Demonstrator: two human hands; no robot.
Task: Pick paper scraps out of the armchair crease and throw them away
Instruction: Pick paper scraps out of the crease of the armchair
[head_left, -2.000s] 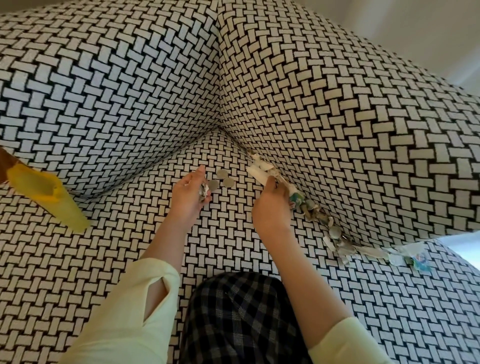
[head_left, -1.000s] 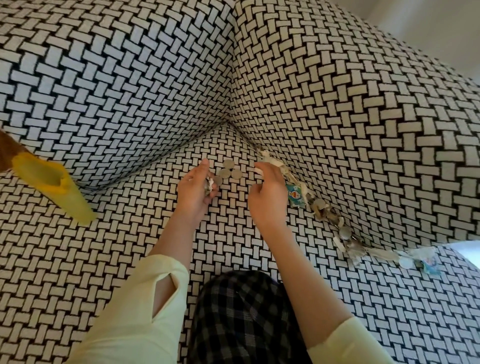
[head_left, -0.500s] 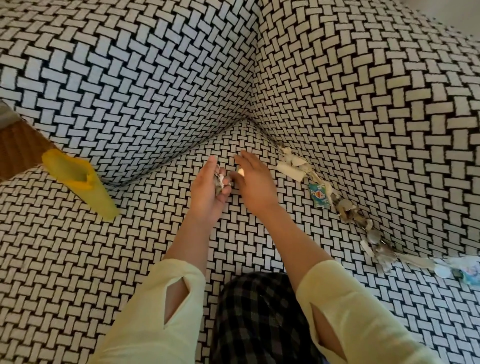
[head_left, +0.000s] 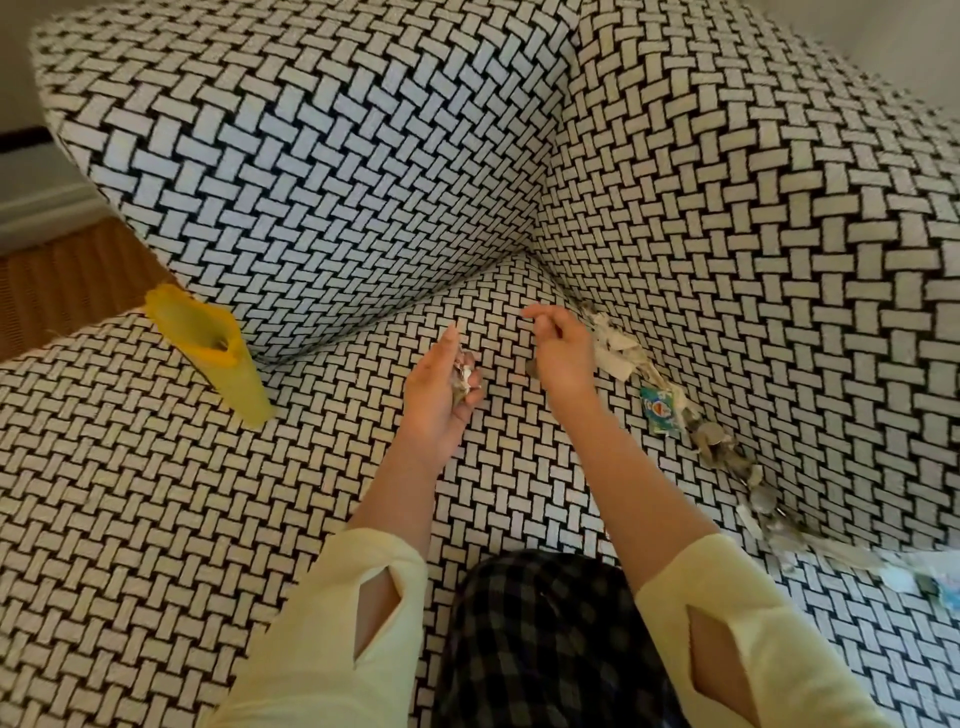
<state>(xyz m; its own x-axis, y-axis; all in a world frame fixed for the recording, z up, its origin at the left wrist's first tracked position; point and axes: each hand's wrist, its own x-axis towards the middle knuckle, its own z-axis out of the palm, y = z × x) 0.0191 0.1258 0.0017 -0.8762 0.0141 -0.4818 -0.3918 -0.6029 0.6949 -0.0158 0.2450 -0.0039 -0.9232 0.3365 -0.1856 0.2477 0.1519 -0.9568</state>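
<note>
Closest was a knee in dark checked cloth (head_left: 545, 639), pressed on the black-and-white woven armchair seat (head_left: 156, 519). Two pale yellow sleeves (head_left: 322, 623) reached out past it.

The left hand (head_left: 439, 400) was cupped, its fingers curled round a small bunch of white and grey scraps (head_left: 463, 376). The bunch looked loose, so I think bits could fall back on the seat if that hand tipped.

The right hand (head_left: 563, 356) hung just above the seat, fingers bent, thumb close to the first finger. I could not tell if they pinched anything.

Just beside it, a long row of torn paper scraps (head_left: 618, 351) lay in the crease (head_left: 563, 288) by the chair's right arm. Round grey discs (head_left: 711, 436) were mixed in and might get thrown out by mistake.

A yellow plastic tub (head_left: 208, 348) lay on its side to the left, so it could spill.

I counted two hands, one tub and one blue-green picture wrapper (head_left: 660, 410). The scraps and discs were too many to count.
</note>
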